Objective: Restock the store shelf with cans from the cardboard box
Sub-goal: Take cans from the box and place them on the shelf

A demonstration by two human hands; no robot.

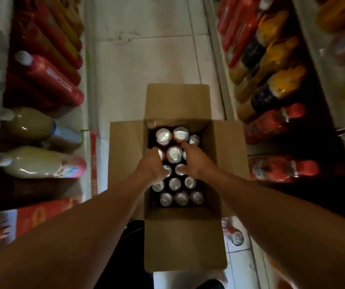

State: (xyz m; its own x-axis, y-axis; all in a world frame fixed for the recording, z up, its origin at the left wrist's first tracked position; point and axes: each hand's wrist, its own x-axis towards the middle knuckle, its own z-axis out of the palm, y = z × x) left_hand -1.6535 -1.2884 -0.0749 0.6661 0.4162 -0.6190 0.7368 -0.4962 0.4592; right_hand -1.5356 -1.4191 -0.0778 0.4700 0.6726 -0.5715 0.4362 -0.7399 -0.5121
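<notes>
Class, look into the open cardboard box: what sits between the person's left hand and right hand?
In the head view, one upright can with a silver top stands in the gap between the left hand and the right hand, inside the cardboard box.

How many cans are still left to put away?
Nearly all. The box is open and packed with cans, with only a gap in its far right corner. Both hands, left and right, are reaching onto cans in the middle rows. Two cans lie on the floor beside the box.
</notes>
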